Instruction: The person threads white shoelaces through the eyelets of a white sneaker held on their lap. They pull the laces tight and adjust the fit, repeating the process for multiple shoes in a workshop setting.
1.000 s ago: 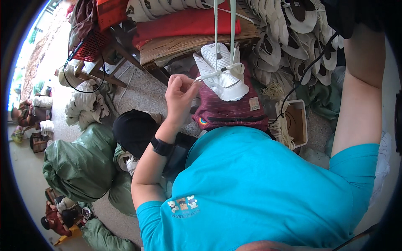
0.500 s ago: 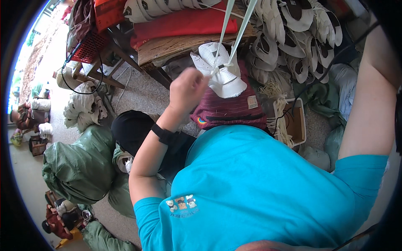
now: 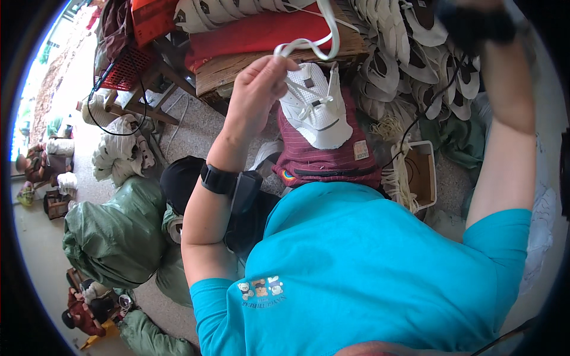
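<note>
A white mesh shoe upper [image 3: 317,121] rests on a maroon striped cloth [image 3: 297,155] in front of my body. Thin white lacing crosses its front. Beside the upper's left edge, my left hand [image 3: 259,83] is closed with fingers pinched on a white shoelace [image 3: 326,43]. The lace loops loosely from those fingers above the upper and runs off the top edge. My right hand [image 3: 484,5] is raised at the top right, blurred and mostly cut off above a dark wristband; its fingers cannot be made out.
A wooden bench [image 3: 222,72] holds a red cloth roll [image 3: 255,40] and a row of white shoe parts. More shoe uppers [image 3: 383,68] hang at the right. A white-rimmed bin [image 3: 431,172] stands below them. Green sacks [image 3: 113,231] lie at the left; people sit farther off.
My right arm has swung inward and its hand now shows partly at the top. The two taut laces have become one slack loop. My left hand has risen slightly.
</note>
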The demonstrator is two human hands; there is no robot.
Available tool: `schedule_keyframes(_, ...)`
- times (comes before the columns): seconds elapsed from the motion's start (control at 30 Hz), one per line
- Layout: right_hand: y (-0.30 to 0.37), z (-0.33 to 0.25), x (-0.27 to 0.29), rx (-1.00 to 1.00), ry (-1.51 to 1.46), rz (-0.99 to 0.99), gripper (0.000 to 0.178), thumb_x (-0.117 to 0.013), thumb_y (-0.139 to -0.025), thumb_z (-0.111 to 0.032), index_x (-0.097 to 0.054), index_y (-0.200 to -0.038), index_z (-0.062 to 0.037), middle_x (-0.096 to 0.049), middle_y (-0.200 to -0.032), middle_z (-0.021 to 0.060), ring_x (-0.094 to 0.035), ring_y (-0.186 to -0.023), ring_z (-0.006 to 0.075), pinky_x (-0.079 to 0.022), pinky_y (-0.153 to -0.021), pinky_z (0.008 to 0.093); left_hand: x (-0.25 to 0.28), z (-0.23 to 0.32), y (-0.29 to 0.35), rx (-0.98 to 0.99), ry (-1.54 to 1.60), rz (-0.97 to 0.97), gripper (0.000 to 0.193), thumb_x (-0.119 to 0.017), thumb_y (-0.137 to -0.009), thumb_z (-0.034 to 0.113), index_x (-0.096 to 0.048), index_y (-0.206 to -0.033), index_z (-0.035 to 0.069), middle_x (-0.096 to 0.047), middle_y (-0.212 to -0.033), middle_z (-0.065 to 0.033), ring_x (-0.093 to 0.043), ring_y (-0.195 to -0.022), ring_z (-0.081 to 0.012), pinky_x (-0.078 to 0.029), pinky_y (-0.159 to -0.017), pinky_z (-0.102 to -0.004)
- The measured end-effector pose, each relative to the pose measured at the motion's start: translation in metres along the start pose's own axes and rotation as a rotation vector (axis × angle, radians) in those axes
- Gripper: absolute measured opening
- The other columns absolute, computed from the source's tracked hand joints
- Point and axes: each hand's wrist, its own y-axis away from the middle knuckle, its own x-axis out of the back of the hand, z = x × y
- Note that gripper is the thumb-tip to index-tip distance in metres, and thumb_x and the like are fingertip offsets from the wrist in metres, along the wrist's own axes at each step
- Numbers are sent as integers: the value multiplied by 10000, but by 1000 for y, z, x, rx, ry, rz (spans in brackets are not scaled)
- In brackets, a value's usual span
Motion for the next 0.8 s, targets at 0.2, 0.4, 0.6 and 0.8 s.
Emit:
schedule_keyframes(0.2,129,-49,-116,-255,-429,-509,167,-670,-863,-186,-655,-930,-33,-667,-769,141,-659,-698,269,-516,-671,371,-5,-9,-21,-11,74,43,287,-543,-1043,263,-687,-1010,17,-527,-762,78,-430,-673,-6,-379,-626,-189)
schedule_keyframes(0.4,173,-68,-155,-395,-344,-462,164,-693,-841,-183,-640,-929,-54,-671,-772,141,-688,-734,313,-534,-648,400,-5,-14,-23,-1,6,51,261,-543,-1044,269,-687,-1035,51,-617,-846,73,-556,-767,3,-464,-690,-180)
schedule_keyframes(0.6,193,-64,-148,-428,-492,-357,150,-716,-844,-149,-624,-901,-45,-661,-740,121,-680,-678,281,-520,-579,359,-14,-16,-20,8,-14,145,308,-537,-1046,259,-699,-1012,0,-392,-707,94,-339,-641,-19,-326,-612,-211)
schedule_keyframes(0.8,199,-73,-145,-505,-619,-273,165,-746,-837,-147,-624,-888,-48,-620,-708,101,-616,-608,267,-498,-565,330,-12,-18,-21,-5,11,88,296,-541,-1044,267,-692,-1026,13,-445,-729,92,-396,-663,-12,-366,-631,-196)
